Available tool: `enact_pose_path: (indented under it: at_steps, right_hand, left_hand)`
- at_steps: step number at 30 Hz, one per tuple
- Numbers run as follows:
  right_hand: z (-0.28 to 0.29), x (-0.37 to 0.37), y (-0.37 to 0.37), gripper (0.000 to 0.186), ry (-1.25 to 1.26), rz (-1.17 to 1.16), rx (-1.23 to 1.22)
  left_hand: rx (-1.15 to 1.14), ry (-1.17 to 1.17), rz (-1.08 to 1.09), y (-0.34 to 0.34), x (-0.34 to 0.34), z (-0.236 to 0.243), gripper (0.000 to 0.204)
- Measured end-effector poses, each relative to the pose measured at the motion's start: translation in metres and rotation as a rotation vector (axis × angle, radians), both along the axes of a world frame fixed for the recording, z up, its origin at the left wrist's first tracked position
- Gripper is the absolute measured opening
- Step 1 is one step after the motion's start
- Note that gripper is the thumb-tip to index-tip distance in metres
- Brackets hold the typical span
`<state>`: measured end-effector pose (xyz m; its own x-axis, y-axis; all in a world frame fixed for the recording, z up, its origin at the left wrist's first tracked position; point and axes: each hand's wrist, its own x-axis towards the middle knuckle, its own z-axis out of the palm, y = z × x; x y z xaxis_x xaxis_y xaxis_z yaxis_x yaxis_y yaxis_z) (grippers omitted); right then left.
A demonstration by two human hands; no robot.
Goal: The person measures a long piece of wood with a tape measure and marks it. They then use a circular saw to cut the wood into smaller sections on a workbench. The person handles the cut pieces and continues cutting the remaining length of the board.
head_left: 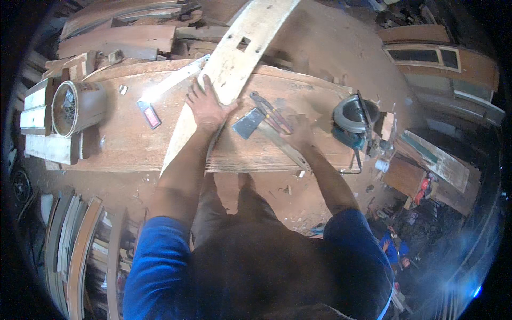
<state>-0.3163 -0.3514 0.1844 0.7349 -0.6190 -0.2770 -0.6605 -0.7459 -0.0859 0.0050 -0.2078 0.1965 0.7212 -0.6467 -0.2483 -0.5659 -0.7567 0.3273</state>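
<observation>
My left hand (208, 108) lies open, fingers spread, on a long pale wooden board (229, 64) with a square hole near its far end. The board slants across the bench and overhangs its far edge. To the right, a hatchet (248, 122) rests on the bench, its wooden handle running toward the near edge. Beside it lie pincers (274, 113) with red and yellow grips. My right hand (300, 133), smeared by motion, is over the bench right at the pincer grips and the hatchet handle. Whether it touches either is unclear.
The wooden bench (128, 152) carries a white bucket (88, 109) of nail-like metal pieces at left, a try square (173, 81) beside the board, and a power tool with a round guard (352, 120) at right. Timber planks (117, 40) are stacked beyond; more boards (80, 250) stand lower left.
</observation>
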Motion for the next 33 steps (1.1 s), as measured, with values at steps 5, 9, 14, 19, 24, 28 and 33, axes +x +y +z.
enact_pose_path:
  at_steps: [5,9,14,19,24,28,33]
  right_hand:
    - [0.002,-0.01,-0.018,0.071,0.072,0.069,0.21]
    - [-0.026,-0.035,-0.046,0.092,0.265,-0.039,0.252]
    - [-0.023,-0.006,-0.022,0.063,-0.167,-0.1,0.096]
    - [0.002,-0.013,-0.035,0.049,0.012,-0.156,0.159]
    - [0.106,0.04,-0.01,0.041,-0.183,-0.619,0.643]
    - [0.117,0.129,0.021,0.049,-0.484,-0.556,0.718]
    - [0.044,0.348,0.102,0.045,-0.475,-0.309,1.127]
  left_hand:
    - [0.006,0.042,-0.014,0.01,0.001,-0.014,0.145]
    - [-0.04,0.055,-0.021,0.012,0.001,-0.022,0.144]
    - [0.036,0.147,0.018,0.021,0.011,0.011,0.141]
    - [-0.004,0.188,0.024,0.017,0.013,0.016,0.14]
    - [-0.02,0.187,0.065,0.018,0.013,0.012,0.138]
    - [0.012,0.227,0.025,0.007,0.013,0.009,0.138]
    - [-0.242,0.211,0.343,-0.001,-0.02,-0.067,0.137]
